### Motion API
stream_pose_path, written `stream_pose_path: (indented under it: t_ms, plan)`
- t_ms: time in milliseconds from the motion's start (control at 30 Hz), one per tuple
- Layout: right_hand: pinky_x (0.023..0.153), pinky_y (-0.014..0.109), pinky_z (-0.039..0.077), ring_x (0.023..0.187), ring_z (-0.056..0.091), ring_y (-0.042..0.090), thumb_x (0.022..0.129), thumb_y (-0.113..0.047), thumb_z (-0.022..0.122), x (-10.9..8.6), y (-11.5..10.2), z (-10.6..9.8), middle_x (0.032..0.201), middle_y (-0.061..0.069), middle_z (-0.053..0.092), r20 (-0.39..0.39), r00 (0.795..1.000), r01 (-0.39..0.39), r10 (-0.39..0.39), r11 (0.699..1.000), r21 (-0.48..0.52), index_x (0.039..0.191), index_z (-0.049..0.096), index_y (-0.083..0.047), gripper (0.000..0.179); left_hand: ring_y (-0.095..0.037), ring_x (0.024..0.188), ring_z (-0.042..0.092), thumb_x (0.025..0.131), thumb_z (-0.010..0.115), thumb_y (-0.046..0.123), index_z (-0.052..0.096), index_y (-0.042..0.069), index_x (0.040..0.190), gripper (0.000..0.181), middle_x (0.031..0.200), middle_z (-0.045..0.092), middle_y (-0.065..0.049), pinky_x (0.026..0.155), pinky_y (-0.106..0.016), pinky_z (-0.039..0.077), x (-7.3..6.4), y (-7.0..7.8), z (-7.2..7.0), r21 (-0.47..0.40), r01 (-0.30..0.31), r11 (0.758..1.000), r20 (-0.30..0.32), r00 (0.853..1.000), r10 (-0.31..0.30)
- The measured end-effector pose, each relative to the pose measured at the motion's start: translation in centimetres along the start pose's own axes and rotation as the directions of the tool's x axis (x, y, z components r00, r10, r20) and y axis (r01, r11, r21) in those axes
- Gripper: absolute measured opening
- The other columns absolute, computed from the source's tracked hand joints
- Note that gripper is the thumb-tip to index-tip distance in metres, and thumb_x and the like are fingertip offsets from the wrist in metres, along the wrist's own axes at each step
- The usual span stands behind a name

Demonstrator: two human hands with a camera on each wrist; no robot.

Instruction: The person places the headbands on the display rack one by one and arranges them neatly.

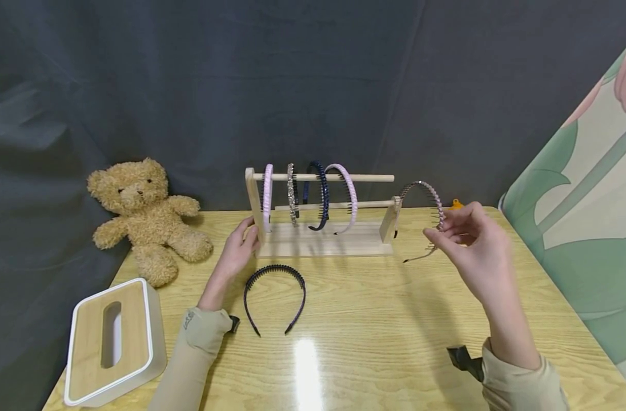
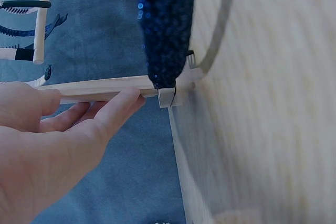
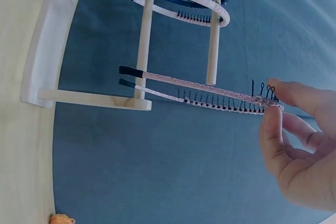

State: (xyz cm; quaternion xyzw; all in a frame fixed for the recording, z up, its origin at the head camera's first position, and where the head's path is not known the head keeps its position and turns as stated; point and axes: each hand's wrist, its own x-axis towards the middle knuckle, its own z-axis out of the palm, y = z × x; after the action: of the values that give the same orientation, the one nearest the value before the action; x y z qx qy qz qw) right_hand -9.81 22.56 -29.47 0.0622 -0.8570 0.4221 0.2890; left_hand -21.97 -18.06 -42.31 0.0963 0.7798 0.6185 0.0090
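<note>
My left hand (image 1: 236,251) grips the left upright of a wooden headband rack (image 1: 323,248), thumb and fingers on opposite sides of the post (image 2: 105,88). Between thumb and fingers, my right hand (image 1: 478,251) pinches a pinkish glittery headband (image 3: 205,86) with dark comb teeth. This band is raised beside the rack's right end, its dark tips pointing toward the rack. From the upper bar hang a pink headband (image 1: 268,197), a sparkly silver one (image 1: 291,197), a navy one (image 1: 324,197) and a pale pink one (image 1: 351,197).
A dark toothed headband (image 1: 275,268) lies on the table in front of the rack. At the left sit a teddy bear (image 1: 151,220) and a tissue box (image 1: 87,342) with a wooden top. A small orange object (image 1: 456,204) stands behind my right hand.
</note>
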Motion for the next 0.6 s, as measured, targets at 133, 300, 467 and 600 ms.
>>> stream_pose_path:
  t_ms: [133,300,467,600]
  plan:
    - [0.068,0.003,0.054,0.076,0.063,-0.002,0.083,0.009,0.088,0.9,-0.4,-0.1,0.088,-0.010,0.066,-0.048,0.998,0.028,-0.028,0.999,0.016,0.109,0.068,0.008,0.033,-0.050,0.142,0.050,0.119,0.035,0.012,0.033,-0.008,0.163,0.048,0.159,0.039,-0.034,0.118,-0.044,0.049,0.0,0.0,-0.1,-0.004,0.000,1.000,0.003,1.000,0.000]
    - [0.067,0.004,0.054,0.076,0.063,0.002,0.083,0.007,0.089,2.0,-0.7,0.1,0.089,-0.007,0.067,-0.077,0.996,0.045,-0.041,0.998,0.046,0.112,0.070,0.006,0.035,-0.050,0.142,0.049,0.119,0.035,0.013,0.033,-0.008,0.163,0.048,0.161,0.037,-0.033,0.118,-0.044,0.049,0.0,-0.1,-0.2,-0.008,0.001,1.000,0.006,1.000,-0.001]
    - [0.066,0.005,0.055,0.075,0.063,0.003,0.083,0.007,0.090,2.9,-0.9,0.6,0.089,-0.005,0.068,-0.082,0.995,0.055,-0.049,0.996,0.067,0.113,0.070,0.007,0.036,-0.050,0.143,0.049,0.119,0.035,0.012,0.033,-0.008,0.163,0.048,0.162,0.036,-0.032,0.118,-0.045,0.049,0.0,-0.3,-0.2,-0.008,0.002,1.000,0.007,1.000,-0.002]
    - [0.067,0.005,0.055,0.075,0.063,0.003,0.083,0.007,0.090,3.3,-1.0,0.9,0.089,-0.003,0.068,-0.083,0.995,0.060,-0.053,0.995,0.074,0.113,0.070,0.008,0.036,-0.050,0.143,0.048,0.119,0.035,0.013,0.033,-0.008,0.163,0.048,0.161,0.037,-0.033,0.119,-0.045,0.048,0.1,-0.2,-0.1,-0.002,0.001,1.000,0.012,1.000,-0.001]
